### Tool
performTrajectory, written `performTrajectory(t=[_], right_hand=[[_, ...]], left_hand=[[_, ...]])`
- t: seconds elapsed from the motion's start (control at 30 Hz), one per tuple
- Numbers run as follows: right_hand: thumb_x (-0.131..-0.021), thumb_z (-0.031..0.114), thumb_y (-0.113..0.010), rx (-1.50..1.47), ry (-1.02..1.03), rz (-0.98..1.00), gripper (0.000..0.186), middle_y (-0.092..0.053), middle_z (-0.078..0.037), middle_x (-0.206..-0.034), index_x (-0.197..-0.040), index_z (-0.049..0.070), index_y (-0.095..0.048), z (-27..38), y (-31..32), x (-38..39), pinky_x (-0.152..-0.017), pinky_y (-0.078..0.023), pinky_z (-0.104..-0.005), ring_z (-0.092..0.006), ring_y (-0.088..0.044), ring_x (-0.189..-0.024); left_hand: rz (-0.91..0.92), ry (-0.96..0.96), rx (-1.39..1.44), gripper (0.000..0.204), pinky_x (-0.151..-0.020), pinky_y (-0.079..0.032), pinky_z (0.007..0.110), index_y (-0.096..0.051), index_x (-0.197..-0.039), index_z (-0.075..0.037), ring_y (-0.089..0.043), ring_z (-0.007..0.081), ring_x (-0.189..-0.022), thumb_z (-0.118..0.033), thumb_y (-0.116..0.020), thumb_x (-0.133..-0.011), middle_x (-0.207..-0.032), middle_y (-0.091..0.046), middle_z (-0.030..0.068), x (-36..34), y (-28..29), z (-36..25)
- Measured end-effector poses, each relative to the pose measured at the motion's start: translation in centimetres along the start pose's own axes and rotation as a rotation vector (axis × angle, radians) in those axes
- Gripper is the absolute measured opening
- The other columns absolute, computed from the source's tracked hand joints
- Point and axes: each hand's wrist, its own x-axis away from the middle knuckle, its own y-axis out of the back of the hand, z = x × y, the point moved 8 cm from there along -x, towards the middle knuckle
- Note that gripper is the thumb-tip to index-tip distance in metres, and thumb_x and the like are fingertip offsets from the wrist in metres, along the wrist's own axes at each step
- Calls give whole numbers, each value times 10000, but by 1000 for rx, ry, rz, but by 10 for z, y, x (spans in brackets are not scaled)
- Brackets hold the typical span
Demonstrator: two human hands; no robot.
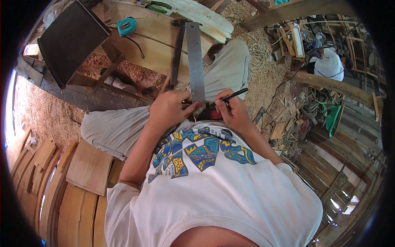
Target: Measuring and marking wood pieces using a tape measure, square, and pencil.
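My left hand (173, 108) is closed on the near end of a wide, flat steel strip (194, 61). The strip points away from me and has a small hole near its far end. Between the fingers of my right hand (233, 109) is a slim black pen (235, 94), tilted up to the right. Both hands are in front of my waist, a short way apart. What lies under them in my lap is mostly hidden. Just left of the strip lies a dark-handled hammer (177, 53).
A teal tape measure (126, 26) and green-handled pliers (158, 6) lie on pale boards (152, 51) ahead. A dark panel (72, 41) stands at far left. Wood scraps (279, 129) and shavings cover the floor. Another person (329, 66) is bent over at far right.
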Motion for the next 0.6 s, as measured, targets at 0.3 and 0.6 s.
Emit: performTrajectory(t=[0.3, 0.6], right_hand=[[-1066, 136, -672, 38, 13, 33, 113, -673, -153, -928, -1071, 28, -642, 5, -2, -4, -747, -518, -393, -338, -664, -828], [-1052, 144, -682, 91, 55, 26, 123, -694, -145, -974, -1057, 24, -658, 11, -2, -5, -785, -532, -419, -351, -680, -873]], left_hand=[[5, -2, 12, 477, -633, -511, 510, -654, -750, -28, -669, 432, -709, -439, -867, -864, -729, -664, 190, -2, 3, -4], [18, 14, -4, 476, -625, -511, 505, -660, -752, -35, -668, 424, -703, -448, -863, -871, -724, -661, 187, -2, 3, -3]])
